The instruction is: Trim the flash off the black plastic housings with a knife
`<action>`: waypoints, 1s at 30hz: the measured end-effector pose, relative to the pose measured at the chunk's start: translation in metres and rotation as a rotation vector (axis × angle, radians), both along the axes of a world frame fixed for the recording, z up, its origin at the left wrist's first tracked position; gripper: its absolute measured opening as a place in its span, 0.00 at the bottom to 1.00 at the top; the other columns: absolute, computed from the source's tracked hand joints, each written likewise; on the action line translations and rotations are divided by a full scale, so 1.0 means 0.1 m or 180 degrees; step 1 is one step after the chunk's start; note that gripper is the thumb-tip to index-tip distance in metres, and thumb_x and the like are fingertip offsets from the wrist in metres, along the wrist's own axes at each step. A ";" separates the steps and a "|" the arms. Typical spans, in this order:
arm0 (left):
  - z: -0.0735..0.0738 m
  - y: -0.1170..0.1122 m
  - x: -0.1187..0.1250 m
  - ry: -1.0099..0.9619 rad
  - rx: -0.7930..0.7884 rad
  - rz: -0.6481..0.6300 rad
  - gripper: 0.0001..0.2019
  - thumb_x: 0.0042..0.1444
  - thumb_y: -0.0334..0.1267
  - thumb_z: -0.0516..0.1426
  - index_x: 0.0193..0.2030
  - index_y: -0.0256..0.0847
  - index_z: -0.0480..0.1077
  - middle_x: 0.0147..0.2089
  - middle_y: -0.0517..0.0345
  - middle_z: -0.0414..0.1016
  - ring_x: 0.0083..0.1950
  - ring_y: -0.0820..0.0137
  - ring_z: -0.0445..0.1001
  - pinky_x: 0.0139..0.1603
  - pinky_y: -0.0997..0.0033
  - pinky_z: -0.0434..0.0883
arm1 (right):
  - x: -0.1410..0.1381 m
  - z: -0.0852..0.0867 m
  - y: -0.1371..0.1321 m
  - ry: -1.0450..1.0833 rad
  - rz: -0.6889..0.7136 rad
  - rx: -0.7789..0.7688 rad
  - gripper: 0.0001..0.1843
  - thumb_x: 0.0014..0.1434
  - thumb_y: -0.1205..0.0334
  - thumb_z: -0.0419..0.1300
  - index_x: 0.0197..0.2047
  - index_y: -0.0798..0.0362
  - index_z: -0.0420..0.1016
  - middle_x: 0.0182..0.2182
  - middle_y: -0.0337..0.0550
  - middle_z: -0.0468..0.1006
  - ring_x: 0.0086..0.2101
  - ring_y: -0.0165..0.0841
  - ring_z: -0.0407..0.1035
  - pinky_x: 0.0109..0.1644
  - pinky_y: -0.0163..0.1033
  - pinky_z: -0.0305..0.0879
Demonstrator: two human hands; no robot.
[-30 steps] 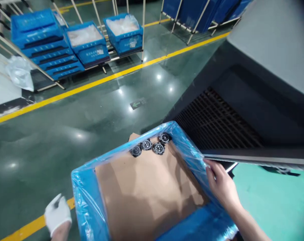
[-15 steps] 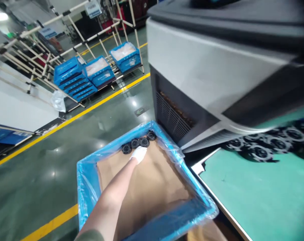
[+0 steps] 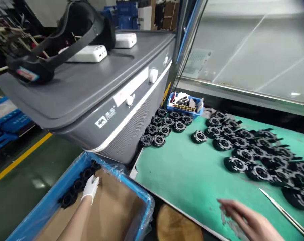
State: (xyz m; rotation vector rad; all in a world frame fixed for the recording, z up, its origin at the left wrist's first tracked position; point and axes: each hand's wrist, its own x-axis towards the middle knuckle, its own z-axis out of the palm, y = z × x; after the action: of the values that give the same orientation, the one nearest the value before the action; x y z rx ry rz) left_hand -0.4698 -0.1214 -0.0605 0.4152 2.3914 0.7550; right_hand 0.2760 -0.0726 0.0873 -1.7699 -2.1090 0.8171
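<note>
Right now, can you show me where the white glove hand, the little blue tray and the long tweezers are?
left hand (image 3: 90,188): head view, back of the white glove.
little blue tray (image 3: 172,108): head view, front wall.
tweezers (image 3: 284,211): head view, middle of the metal shaft.

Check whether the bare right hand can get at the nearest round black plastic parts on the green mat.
Probably yes: the right hand hovers over bare green mat, nothing lying between it and the black parts.

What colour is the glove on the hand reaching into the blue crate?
White. The glove on the left hand shows clearly in the head view.
</note>
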 end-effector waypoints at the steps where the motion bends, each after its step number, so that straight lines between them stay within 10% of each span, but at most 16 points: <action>1: 0.07 -0.05 0.10 0.0070 0.0051 0.0191 0.24 0.85 0.54 0.73 0.75 0.42 0.82 0.70 0.45 0.89 0.64 0.55 0.92 0.65 0.46 0.94 | -0.03 0.04 0.40 0.0046 0.0119 0.0051 0.30 0.81 0.22 0.50 0.52 0.15 0.95 0.42 0.50 0.97 0.40 0.54 0.95 0.39 0.55 0.94; 5: 0.41 -0.37 0.84 0.0598 0.0266 0.0573 0.25 0.84 0.57 0.61 0.72 0.39 0.82 0.60 0.42 0.90 0.66 0.42 0.93 0.76 0.29 0.90 | -0.05 -0.02 2.15 -0.0082 0.0241 0.0343 0.28 0.87 0.34 0.69 0.71 0.47 0.89 0.64 0.52 0.93 0.57 0.44 0.90 0.67 0.60 0.91; 10: 0.74 -0.47 2.16 0.0744 0.0528 -0.0238 0.35 0.67 0.69 0.59 0.64 0.41 0.83 0.56 0.36 0.89 0.60 0.34 0.93 0.75 0.20 0.89 | 0.17 -0.35 3.52 -0.0472 -0.0065 0.0698 0.27 0.84 0.43 0.76 0.76 0.48 0.85 0.74 0.55 0.86 0.65 0.49 0.85 0.71 0.63 0.88; 18: 1.10 1.22 3.27 0.0725 0.0549 -0.1857 0.18 0.83 0.49 0.64 0.71 0.47 0.88 0.71 0.41 0.90 0.65 0.52 0.92 0.77 0.45 0.90 | -0.02 -0.50 4.07 -0.0667 0.0859 0.0622 0.28 0.84 0.43 0.76 0.76 0.48 0.85 0.72 0.54 0.87 0.64 0.48 0.86 0.69 0.61 0.89; 22: 1.16 2.07 3.54 0.0860 0.0238 -0.2249 0.22 0.85 0.50 0.72 0.77 0.45 0.83 0.79 0.41 0.86 0.71 0.52 0.90 0.77 0.39 0.90 | -0.44 -0.47 4.40 -0.0770 0.1315 0.0623 0.29 0.83 0.43 0.76 0.77 0.48 0.85 0.74 0.55 0.86 0.66 0.49 0.85 0.71 0.63 0.89; 30: 1.30 2.50 3.78 0.1022 -0.0748 -0.2412 0.19 0.86 0.52 0.72 0.73 0.45 0.85 0.75 0.44 0.88 0.69 0.53 0.90 0.73 0.42 0.92 | -0.85 -0.50 4.34 -0.1109 0.1018 0.0386 0.30 0.82 0.43 0.77 0.77 0.50 0.84 0.72 0.56 0.87 0.64 0.49 0.86 0.68 0.62 0.89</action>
State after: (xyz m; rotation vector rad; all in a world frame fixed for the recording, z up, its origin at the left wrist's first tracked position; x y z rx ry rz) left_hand -0.0922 0.1284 0.0694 1.3137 2.2826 0.0623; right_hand 0.1911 0.3611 0.0377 -1.6305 -2.6532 0.4591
